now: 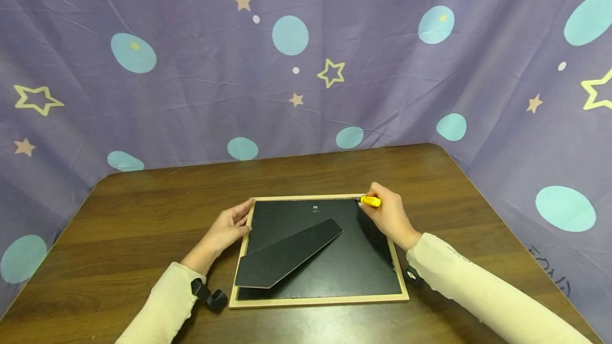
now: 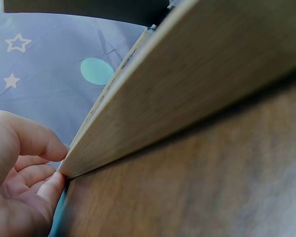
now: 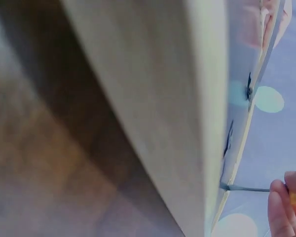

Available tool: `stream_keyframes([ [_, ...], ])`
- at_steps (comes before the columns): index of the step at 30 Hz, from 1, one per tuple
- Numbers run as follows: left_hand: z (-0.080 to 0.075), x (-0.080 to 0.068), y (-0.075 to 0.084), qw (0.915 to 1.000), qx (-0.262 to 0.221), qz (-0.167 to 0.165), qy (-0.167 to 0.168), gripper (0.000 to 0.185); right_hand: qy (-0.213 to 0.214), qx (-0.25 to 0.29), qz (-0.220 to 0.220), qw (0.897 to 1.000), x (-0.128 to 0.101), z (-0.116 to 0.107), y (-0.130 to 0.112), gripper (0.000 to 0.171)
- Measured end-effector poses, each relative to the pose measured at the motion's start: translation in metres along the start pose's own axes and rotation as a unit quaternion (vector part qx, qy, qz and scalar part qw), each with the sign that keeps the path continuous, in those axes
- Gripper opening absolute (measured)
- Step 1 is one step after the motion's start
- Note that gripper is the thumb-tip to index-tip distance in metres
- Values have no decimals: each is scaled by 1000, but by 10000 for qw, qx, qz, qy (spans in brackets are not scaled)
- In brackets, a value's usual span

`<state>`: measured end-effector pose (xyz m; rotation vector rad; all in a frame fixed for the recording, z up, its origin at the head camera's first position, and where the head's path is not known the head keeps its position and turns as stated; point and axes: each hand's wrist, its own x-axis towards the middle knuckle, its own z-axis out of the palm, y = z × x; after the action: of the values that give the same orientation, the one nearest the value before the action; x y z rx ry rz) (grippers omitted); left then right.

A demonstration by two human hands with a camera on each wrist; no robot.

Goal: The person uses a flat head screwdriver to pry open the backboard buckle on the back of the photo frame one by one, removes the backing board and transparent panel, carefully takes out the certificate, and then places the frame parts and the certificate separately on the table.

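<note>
While the left hand (image 1: 224, 232) pinches the left edge of a frame (image 1: 320, 301) on a table (image 1: 143, 222), the right hand (image 1: 390, 216), fingers curled, grips a yellow screwdriver (image 1: 371, 201) at the far right corner.

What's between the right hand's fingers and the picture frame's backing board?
The thin metal shaft of the yellow-handled screwdriver, as the right wrist view shows.

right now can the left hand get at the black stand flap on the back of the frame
Probably yes: the left hand touches the left side of the frame, near the stand flap; nothing shows in between, and the right hand is by the far right corner.
</note>
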<state>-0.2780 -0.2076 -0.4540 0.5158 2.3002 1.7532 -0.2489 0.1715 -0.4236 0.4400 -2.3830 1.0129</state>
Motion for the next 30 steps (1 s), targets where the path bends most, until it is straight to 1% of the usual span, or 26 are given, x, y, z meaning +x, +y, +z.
stream_keyframes([
  [3,0,0,0,10000,-28,-4,-7,70,133,53,-6,9999,3,1,3,35],
  [5,-1,1,0,10000,-41,-1,-20,70,135,66,71,9999,6,1,4,34],
  [9,-1,1,0,10000,-59,13,-32,70,-89,267,499,9984,11,1,3,30],
  [12,-1,1,0,10000,-71,11,-25,69,-200,519,896,9944,14,3,2,26],
  [17,0,1,0,10000,-53,20,-29,69,-178,968,1340,9861,19,6,1,22],
  [23,0,1,0,9999,-94,13,-55,70,12,1298,1500,9801,23,9,3,21],
  [30,0,0,0,10000,-61,-21,-30,70,-25,1441,1572,9770,24,10,6,19],
])
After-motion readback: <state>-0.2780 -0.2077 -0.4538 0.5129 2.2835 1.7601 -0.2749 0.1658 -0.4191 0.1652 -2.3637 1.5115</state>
